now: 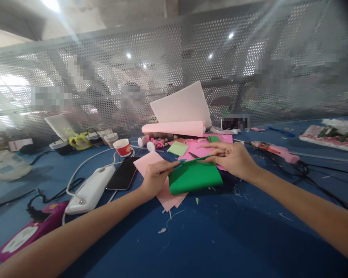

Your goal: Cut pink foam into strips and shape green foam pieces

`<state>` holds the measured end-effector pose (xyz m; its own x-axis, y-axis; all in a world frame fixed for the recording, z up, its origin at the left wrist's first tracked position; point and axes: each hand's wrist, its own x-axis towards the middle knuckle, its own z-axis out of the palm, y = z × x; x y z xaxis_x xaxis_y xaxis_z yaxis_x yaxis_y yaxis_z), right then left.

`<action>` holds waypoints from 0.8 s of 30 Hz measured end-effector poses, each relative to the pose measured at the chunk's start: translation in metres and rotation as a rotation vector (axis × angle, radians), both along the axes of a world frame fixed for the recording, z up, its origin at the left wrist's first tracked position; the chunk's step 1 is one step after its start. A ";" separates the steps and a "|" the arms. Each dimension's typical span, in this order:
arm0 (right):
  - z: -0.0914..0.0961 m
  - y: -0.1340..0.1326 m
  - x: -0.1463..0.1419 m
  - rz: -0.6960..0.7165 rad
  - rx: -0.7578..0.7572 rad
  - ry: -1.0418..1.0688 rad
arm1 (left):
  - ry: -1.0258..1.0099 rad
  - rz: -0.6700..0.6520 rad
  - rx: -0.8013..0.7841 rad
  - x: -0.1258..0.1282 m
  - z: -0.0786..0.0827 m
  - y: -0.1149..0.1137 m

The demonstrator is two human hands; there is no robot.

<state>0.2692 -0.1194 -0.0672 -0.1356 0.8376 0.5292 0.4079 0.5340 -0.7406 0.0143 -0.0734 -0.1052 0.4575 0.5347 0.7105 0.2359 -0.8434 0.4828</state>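
Observation:
A sheet of green craft paper (pixel 195 178) hangs between my two hands, its lower part curving over. My left hand (pixel 156 178) pinches the sheet's upper left corner. On the top edge further right, my right hand (pixel 230 157) has thumb and fingers closed on the paper. Pale pink sheets (pixel 171 199) lie beneath the green one and beside my left hand. Just beyond it are bright pink sheets (pixel 195 146) and a small light green piece (pixel 178 148). A dark pointed blade (pixel 193 155) shows behind the green sheet; the rest of that tool is hidden.
To the left lie a black phone (pixel 123 175), a white power strip (pixel 91 189) and a paper cup (pixel 122 147). A pink glue gun (pixel 278 151) with its cord lies right. Behind stand a pink paper roll (pixel 174 128) and a perforated metal screen (pixel 168 58).

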 end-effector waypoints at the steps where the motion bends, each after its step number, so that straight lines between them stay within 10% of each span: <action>1: -0.001 0.000 0.000 -0.001 0.006 0.002 | -0.009 -0.005 0.002 0.000 0.000 0.000; 24: 0.000 -0.001 -0.001 0.064 0.081 0.025 | -0.025 0.019 0.042 0.000 -0.001 -0.002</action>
